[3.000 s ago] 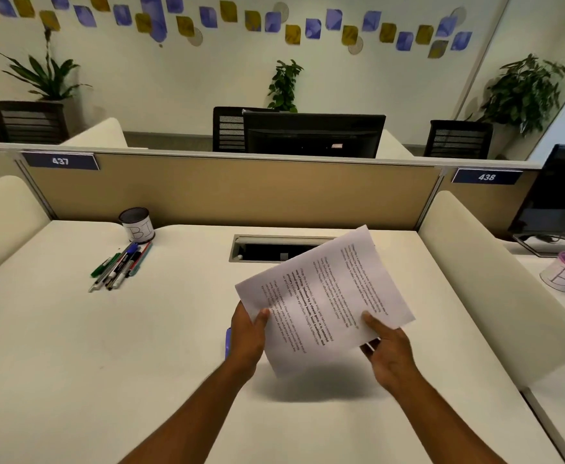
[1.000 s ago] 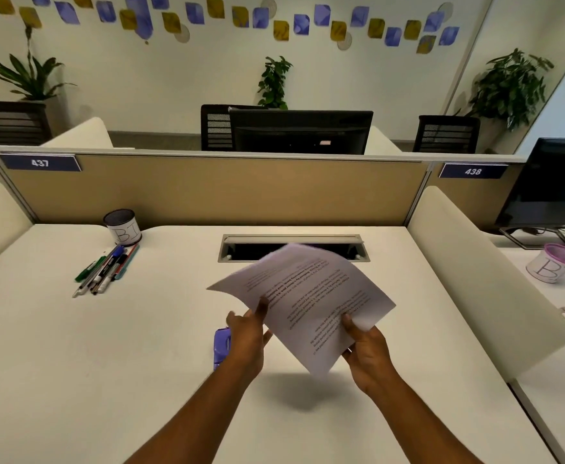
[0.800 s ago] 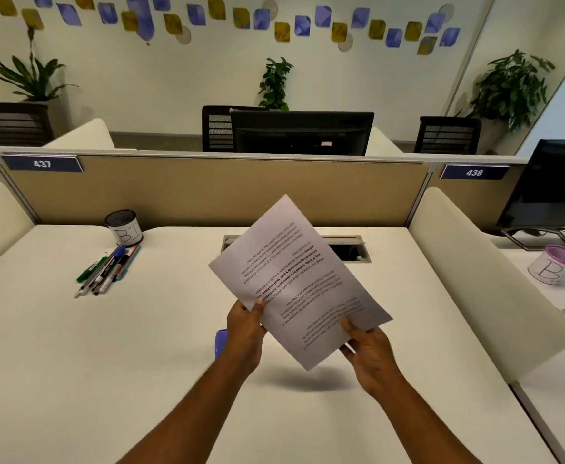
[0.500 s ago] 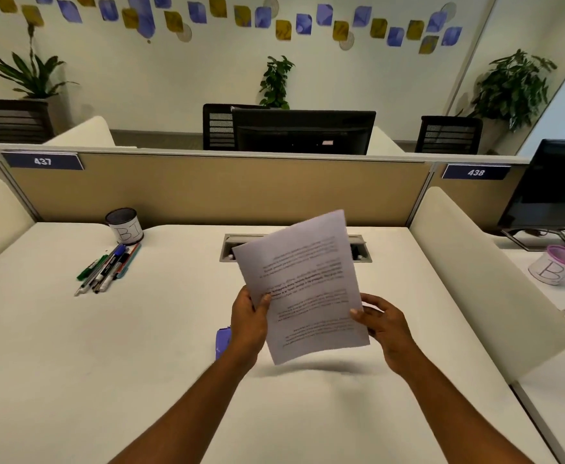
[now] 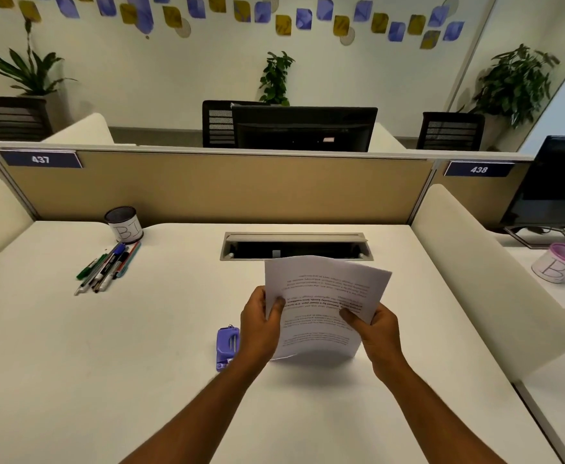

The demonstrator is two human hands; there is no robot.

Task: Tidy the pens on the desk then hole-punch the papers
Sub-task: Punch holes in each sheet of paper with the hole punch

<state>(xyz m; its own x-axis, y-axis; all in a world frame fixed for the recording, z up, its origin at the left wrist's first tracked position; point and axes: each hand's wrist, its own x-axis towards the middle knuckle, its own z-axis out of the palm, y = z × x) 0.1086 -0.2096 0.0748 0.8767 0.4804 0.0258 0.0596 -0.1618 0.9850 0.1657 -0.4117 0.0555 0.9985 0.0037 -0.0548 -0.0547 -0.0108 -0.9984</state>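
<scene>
I hold a thin stack of printed papers (image 5: 321, 296) upright over the middle of the white desk (image 5: 73, 363), its lower edge close to the desktop. My left hand (image 5: 259, 321) grips the left edge and my right hand (image 5: 373, 329) grips the right edge. The text faces me upside down. A purple hole punch (image 5: 227, 344) lies on the desk just left of my left hand, partly hidden by it. Several pens (image 5: 107, 267) lie loose in a bundle at the far left, in front of a small pen cup (image 5: 124, 225) marked with letters.
A cable slot (image 5: 294, 246) is cut into the desk behind the papers, below the tan partition (image 5: 207, 189). Cream dividers (image 5: 485, 279) bound the desk on both sides. The neighbouring desk on the right holds a pink-rimmed cup (image 5: 557, 266) and a monitor (image 5: 556, 182).
Both hands have turned the papers round from a slanted hold to upright and lowered them toward the desk. My right hand regripped the right edge. Pens and punch have not moved.
</scene>
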